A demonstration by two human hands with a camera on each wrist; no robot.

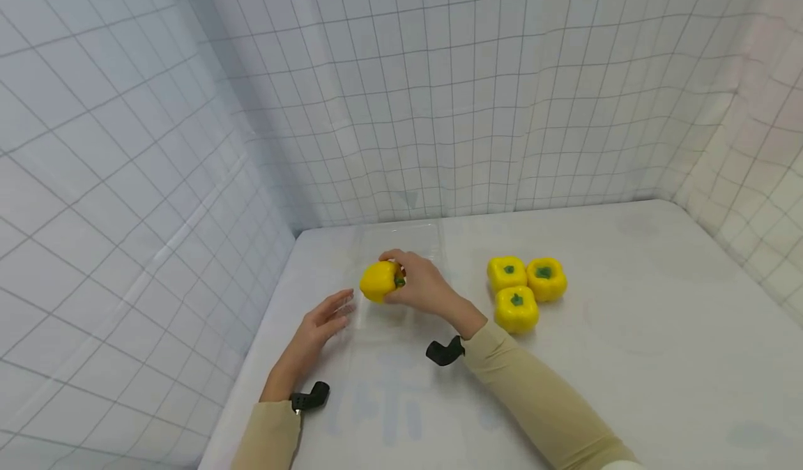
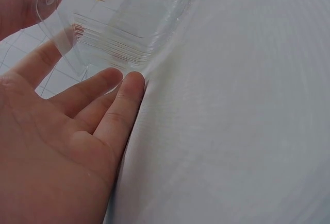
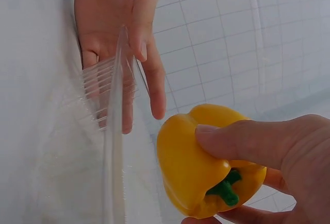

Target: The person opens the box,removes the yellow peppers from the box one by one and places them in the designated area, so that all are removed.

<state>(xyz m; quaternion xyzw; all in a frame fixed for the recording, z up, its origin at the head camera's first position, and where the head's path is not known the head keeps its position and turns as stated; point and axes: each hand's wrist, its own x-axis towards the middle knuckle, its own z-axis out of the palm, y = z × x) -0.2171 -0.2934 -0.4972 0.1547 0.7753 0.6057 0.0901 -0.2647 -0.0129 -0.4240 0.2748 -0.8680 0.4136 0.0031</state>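
Head view: yellow bell pepper (image 1: pixel 380 281) over a clear plastic tray (image 1: pixel 401 236) on the white surface (image 1: pixel 627 330), tipped on its side, stem end facing the right hand (image 1: pixel 422 283), whose grip is curled round it. Left hand (image 1: pixel 321 323), fingers straight, at the tray's near-left edge. Three more yellow peppers (image 1: pixel 525 290) stand clustered, stems up, well to the right.

Left wrist view: left hand (image 2: pixel 62 131) open, fingertips (image 2: pixel 131 82) touching the tray wall (image 2: pixel 118 38).

Right wrist view: pepper (image 3: pixel 201 157) held by thumb and fingers (image 3: pixel 242 139), green stem (image 3: pixel 227 190) pointing down toward the palm.
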